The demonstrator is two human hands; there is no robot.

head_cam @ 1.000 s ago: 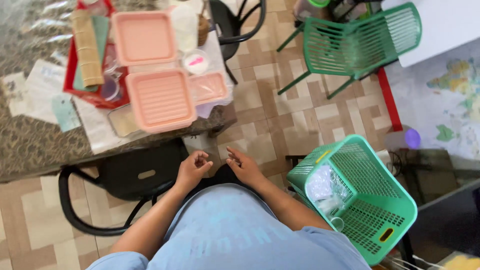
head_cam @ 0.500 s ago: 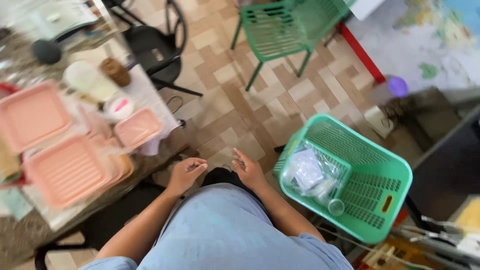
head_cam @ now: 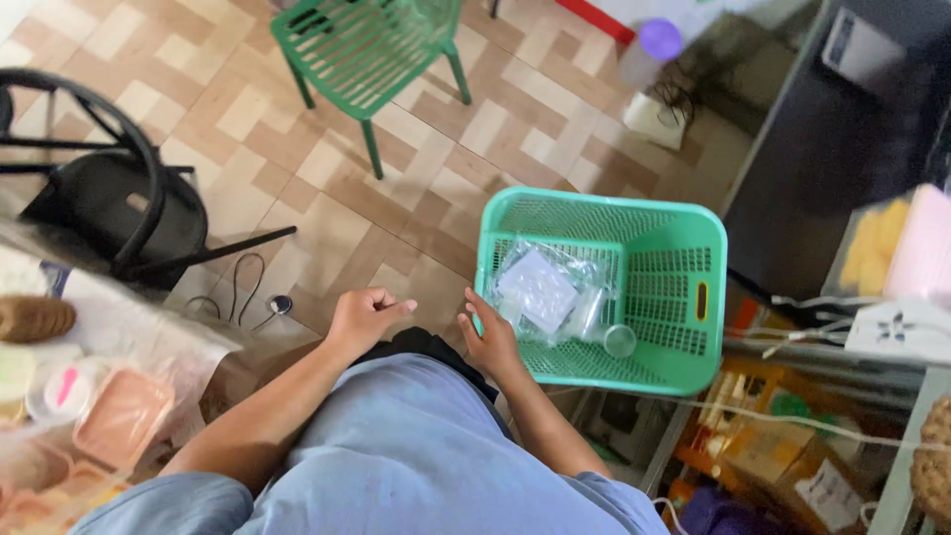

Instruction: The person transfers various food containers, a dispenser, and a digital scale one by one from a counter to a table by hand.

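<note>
My left hand [head_cam: 363,318] hangs in front of my body with its fingers curled loosely around nothing. My right hand [head_cam: 488,339] is open, fingers apart, right beside the near left wall of a green plastic basket [head_cam: 707,246]; I cannot tell whether it touches the rim. Inside the basket lie clear plastic bags [head_cam: 540,289] with something white in them and a small clear cup [head_cam: 620,340]. My light blue shirt fills the bottom of the view.
A table corner at the left holds pink containers [head_cam: 123,414], a small round tub [head_cam: 57,389] and a brown object [head_cam: 34,317]. A black chair [head_cam: 109,201] and a green chair [head_cam: 369,40] stand on the tiled floor. Shelves with boxes and cables [head_cam: 792,426] are at the right.
My view has swung to the right, from the table with pink containers to the green basket. The hands stay in front of my body; the right one is now beside the basket.
</note>
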